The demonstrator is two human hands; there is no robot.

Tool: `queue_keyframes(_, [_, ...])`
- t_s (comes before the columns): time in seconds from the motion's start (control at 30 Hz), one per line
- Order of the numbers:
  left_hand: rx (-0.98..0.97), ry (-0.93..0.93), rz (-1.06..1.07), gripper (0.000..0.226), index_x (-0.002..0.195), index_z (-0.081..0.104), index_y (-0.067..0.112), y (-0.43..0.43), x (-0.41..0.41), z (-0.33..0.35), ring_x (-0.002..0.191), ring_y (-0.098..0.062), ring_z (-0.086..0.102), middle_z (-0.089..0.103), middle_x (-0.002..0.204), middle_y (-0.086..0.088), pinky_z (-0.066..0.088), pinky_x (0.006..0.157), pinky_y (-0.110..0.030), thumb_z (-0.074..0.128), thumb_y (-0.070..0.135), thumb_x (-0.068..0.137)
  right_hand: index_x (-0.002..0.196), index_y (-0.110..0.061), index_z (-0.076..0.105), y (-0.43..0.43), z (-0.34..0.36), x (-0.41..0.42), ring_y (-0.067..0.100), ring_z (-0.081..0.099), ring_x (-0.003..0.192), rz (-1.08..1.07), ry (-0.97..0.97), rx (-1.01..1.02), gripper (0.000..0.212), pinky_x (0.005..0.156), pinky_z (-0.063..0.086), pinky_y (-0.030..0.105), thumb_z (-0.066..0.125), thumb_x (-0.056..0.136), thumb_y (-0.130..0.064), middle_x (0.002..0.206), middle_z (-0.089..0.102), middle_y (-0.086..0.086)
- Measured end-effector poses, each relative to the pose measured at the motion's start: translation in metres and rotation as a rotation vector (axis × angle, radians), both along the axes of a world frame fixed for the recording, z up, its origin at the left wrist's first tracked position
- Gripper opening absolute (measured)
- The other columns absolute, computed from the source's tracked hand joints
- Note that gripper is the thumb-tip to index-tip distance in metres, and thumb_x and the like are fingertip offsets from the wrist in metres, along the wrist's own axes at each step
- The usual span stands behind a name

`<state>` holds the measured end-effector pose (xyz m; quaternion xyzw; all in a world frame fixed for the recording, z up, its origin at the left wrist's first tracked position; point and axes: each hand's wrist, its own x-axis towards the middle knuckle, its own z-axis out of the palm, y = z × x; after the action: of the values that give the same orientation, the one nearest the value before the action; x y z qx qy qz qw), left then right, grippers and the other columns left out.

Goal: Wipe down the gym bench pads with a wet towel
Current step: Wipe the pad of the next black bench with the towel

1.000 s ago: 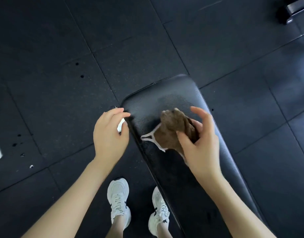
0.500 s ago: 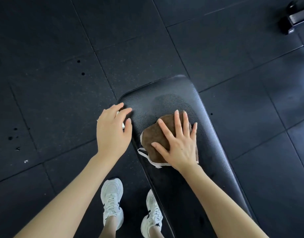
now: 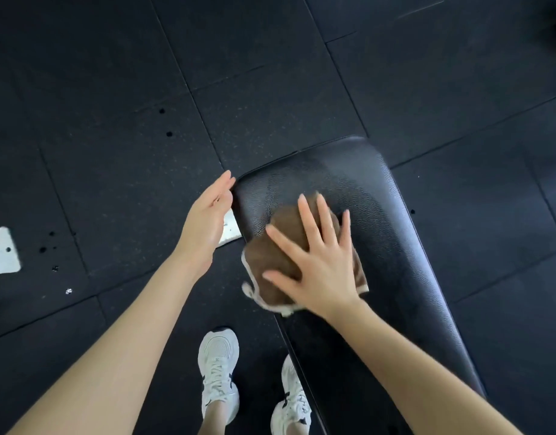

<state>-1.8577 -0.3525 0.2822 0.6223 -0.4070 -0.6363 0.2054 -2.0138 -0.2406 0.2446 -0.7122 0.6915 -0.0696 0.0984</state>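
A black padded gym bench point(image 3: 395, 246) runs from the centre toward the lower right. On its near-left part lies a bunched brown towel point(image 3: 270, 255) with a white hem, partly overhanging the pad's left edge. My right hand point(image 3: 317, 262) presses flat on the towel with fingers spread and straight. My left hand point(image 3: 207, 221) hovers beside the pad's far-left corner, fingers straight and together, holding nothing.
Black rubber floor tiles surround the bench. A white metal foot plate point(image 3: 231, 230) shows beside the pad under my left hand, and another white plate point(image 3: 2, 252) lies at the far left. My white sneakers point(image 3: 220, 372) stand just left of the bench.
My right hand went from gripping the bunched towel to pressing it flat, then slid it toward the pad's left edge. My left hand straightened its fingers near the pad's corner.
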Motion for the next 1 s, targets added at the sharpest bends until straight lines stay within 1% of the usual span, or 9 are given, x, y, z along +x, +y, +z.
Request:
queue_keyframes(0.1, [0.071, 0.07, 0.0, 0.043, 0.142, 0.031, 0.038, -0.002, 0.004, 0.002, 0.131, -0.009, 0.04, 0.044, 0.141, 0.019, 0.022, 0.114, -0.037, 0.036, 0.032, 0.1, 0.133, -0.042, 0.05, 0.053, 0.004, 0.006, 0.041, 0.018, 0.143, -0.025, -0.001, 0.013, 0.06, 0.105, 0.017, 0.071, 0.056, 0.079, -0.067, 0.153, 0.028, 0.017])
queue_keyframes(0.2, [0.139, 0.104, 0.029, 0.041, 0.137, 0.034, 0.046, -0.008, 0.014, -0.003, 0.126, -0.01, 0.046, 0.052, 0.134, 0.022, 0.022, 0.114, -0.045, 0.038, 0.04, 0.097, 0.133, -0.043, 0.05, 0.01, 0.001, 0.019, 0.043, 0.02, 0.142, -0.094, 0.033, 0.013, 0.05, 0.106, 0.016, 0.069, 0.05, 0.086, -0.061, 0.153, 0.03, 0.017])
queue_keyframes(0.3, [0.171, 0.146, -0.009, 0.033, 0.128, 0.038, 0.052, -0.015, 0.025, -0.008, 0.124, -0.008, 0.049, 0.057, 0.125, 0.026, 0.021, 0.113, -0.049, 0.03, 0.052, 0.097, 0.135, -0.042, 0.047, -0.036, -0.003, 0.031, 0.042, 0.017, 0.143, -0.125, 0.053, -0.011, 0.046, 0.107, 0.014, 0.069, 0.045, 0.092, -0.056, 0.154, 0.027, 0.018])
queue_keyframes(0.43, [0.173, 0.129, -0.032, 0.042, 0.137, 0.038, 0.046, -0.019, 0.027, -0.008, 0.122, -0.007, 0.05, 0.057, 0.125, 0.027, 0.022, 0.113, -0.048, 0.029, 0.054, 0.096, 0.142, -0.04, 0.038, -0.025, 0.009, 0.029, 0.042, 0.013, 0.144, -0.115, 0.059, -0.053, 0.055, 0.109, 0.008, 0.07, 0.048, 0.09, -0.052, 0.155, 0.021, 0.021])
queue_keyframes(0.5, [0.18, 0.131, -0.022, 0.042, 0.136, 0.041, 0.045, -0.017, 0.025, -0.008, 0.122, -0.006, 0.049, 0.056, 0.125, 0.029, 0.021, 0.114, -0.048, 0.03, 0.053, 0.096, 0.14, -0.04, 0.041, -0.018, 0.014, 0.033, 0.043, 0.014, 0.143, -0.075, 0.048, -0.067, 0.056, 0.11, 0.006, 0.069, 0.05, 0.087, -0.056, 0.155, 0.023, 0.02])
queue_keyframes(0.63, [0.179, 0.156, -0.021, 0.042, 0.134, 0.042, 0.044, -0.014, 0.026, -0.013, 0.13, -0.01, 0.041, 0.052, 0.13, 0.028, 0.02, 0.114, -0.051, 0.029, 0.055, 0.095, 0.127, -0.042, 0.056, -0.031, 0.0, 0.044, 0.045, 0.024, 0.139, 0.017, 0.08, -0.058, 0.04, 0.103, 0.019, 0.072, 0.048, 0.09, -0.056, 0.15, 0.035, 0.016])
queue_keyframes(0.8, [0.184, 0.197, -0.012, 0.042, 0.128, 0.048, 0.044, -0.019, 0.029, -0.019, 0.126, -0.012, 0.048, 0.058, 0.126, 0.024, 0.024, 0.113, -0.049, 0.031, 0.058, 0.093, 0.111, -0.04, 0.067, -0.092, -0.013, 0.029, 0.042, 0.036, 0.134, 0.079, 0.059, -0.161, 0.027, 0.104, 0.021, 0.072, 0.049, 0.093, -0.045, 0.14, 0.05, 0.01])
queue_keyframes(0.9, [0.16, 0.145, 0.031, 0.04, 0.129, 0.049, 0.043, -0.016, 0.023, -0.017, 0.125, -0.009, 0.048, 0.058, 0.125, 0.025, 0.024, 0.114, -0.045, 0.03, 0.054, 0.096, 0.111, -0.036, 0.069, -0.109, -0.015, 0.026, 0.04, 0.04, 0.132, 0.083, 0.069, -0.178, 0.027, 0.104, 0.022, 0.071, 0.049, 0.093, -0.042, 0.138, 0.053, 0.01])
queue_keyframes(1.0, [0.118, 0.108, 0.037, 0.04, 0.135, 0.044, 0.038, -0.007, 0.009, -0.005, 0.127, -0.002, 0.042, 0.048, 0.136, 0.023, 0.021, 0.115, -0.037, 0.029, 0.045, 0.099, 0.117, -0.029, 0.067, -0.07, -0.011, 0.009, 0.04, 0.038, 0.133, 0.088, 0.044, -0.185, 0.03, 0.104, 0.028, 0.067, 0.051, 0.092, -0.033, 0.141, 0.049, 0.012])
